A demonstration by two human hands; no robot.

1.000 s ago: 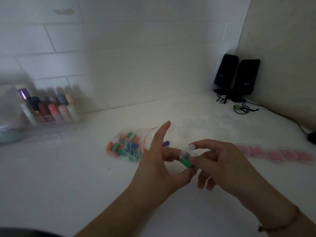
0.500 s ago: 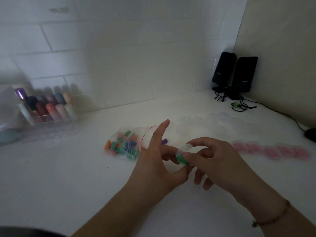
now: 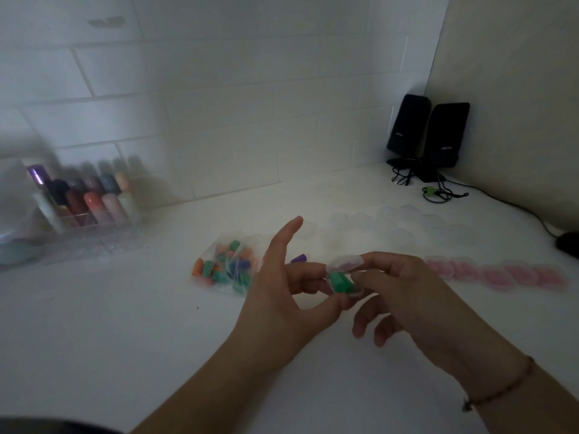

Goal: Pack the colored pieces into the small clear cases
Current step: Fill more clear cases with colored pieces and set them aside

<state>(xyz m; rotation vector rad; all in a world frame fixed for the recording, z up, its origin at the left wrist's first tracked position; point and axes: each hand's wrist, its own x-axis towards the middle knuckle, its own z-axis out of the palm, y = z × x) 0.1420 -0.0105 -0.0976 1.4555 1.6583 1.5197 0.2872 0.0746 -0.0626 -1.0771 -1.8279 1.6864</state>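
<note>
Both hands meet above the white counter on one small clear case (image 3: 346,278) whose lid stands open, with green pieces (image 3: 340,281) inside. My left hand (image 3: 282,292) pinches the case from the left, index finger raised. My right hand (image 3: 404,292) grips its right side, a fingertip on the lid. A clear zip bag (image 3: 225,267) of orange, green, blue and purple pieces lies just left of my left hand. One purple piece (image 3: 298,258) lies behind my fingers. A row of cases with pink pieces (image 3: 498,274) sits to the right. Empty clear cases (image 3: 404,225) lie behind.
A clear organiser (image 3: 84,214) with coloured tubes stands at the back left by the tiled wall. Two black speakers (image 3: 429,136) with cables occupy the back right corner. A dark object (image 3: 568,242) lies at the right edge.
The hands have stayed together on the case. Its lid has tipped open further, and the green pieces show more.
</note>
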